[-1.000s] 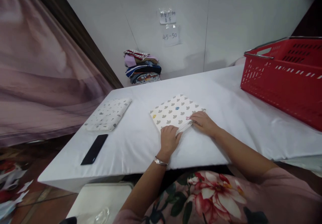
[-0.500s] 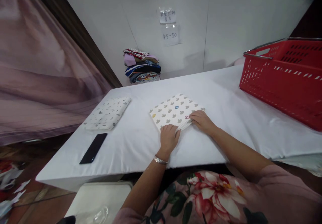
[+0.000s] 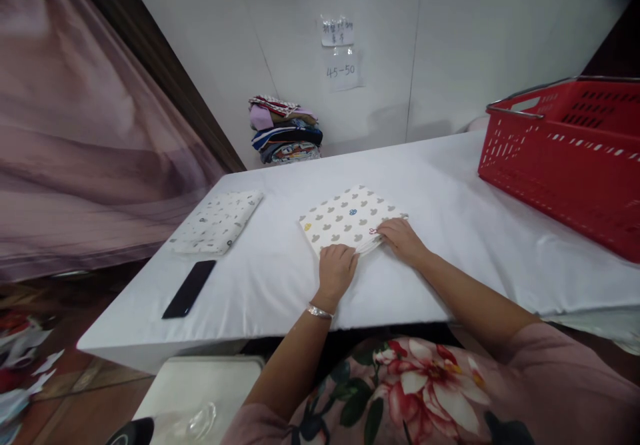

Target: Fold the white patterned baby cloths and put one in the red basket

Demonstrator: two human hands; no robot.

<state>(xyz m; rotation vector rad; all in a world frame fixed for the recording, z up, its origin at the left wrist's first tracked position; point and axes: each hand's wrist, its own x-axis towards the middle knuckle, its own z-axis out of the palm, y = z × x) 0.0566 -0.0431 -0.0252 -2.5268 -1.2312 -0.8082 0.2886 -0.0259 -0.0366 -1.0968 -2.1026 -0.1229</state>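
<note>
A folded white cloth (image 3: 345, 217) with grey, blue, yellow and red prints lies on the white-covered table (image 3: 280, 298). My left hand (image 3: 337, 268) grips its near edge, fingers on top and thumb toward the edge. On the cloth's near right edge, my right hand (image 3: 401, 238) has its fingers closed on the layers beside the red print. Both thumbs are partly hidden. Farther left lies another folded white cloth (image 3: 217, 221) with small dark prints, which neither hand touches.
A black phone (image 3: 190, 289) lies at the table's left. The red basket (image 3: 560, 165) stands at the right. Folded clothes (image 3: 287, 135) are stacked beyond the far edge, against the wall. A white stool-like surface (image 3: 200, 391) is below the near edge.
The view has shifted slightly. Both hands remain on the near edges of the folded cloth, with almost no movement visible.
</note>
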